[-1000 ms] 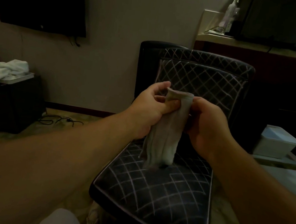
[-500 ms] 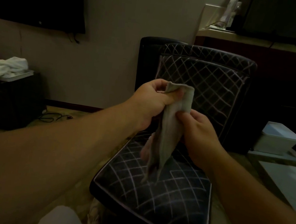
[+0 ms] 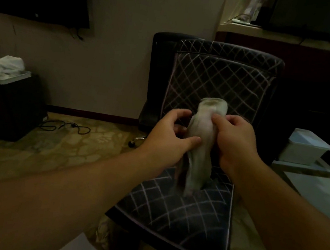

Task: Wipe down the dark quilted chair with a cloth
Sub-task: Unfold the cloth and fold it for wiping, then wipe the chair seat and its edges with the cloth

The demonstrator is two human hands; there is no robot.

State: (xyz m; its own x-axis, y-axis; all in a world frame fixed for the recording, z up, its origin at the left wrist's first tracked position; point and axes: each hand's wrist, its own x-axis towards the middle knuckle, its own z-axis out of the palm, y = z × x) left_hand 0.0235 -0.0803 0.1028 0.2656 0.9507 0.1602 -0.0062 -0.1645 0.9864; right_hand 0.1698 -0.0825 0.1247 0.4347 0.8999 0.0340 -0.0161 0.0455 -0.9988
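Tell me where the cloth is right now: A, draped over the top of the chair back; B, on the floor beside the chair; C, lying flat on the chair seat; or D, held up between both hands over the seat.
D: the left hand and right hand both grip the pale cloth, which hangs bunched between them above the quilted chair seat.

Head view (the only one) looks forward and down — chair (image 3: 189, 216) close.
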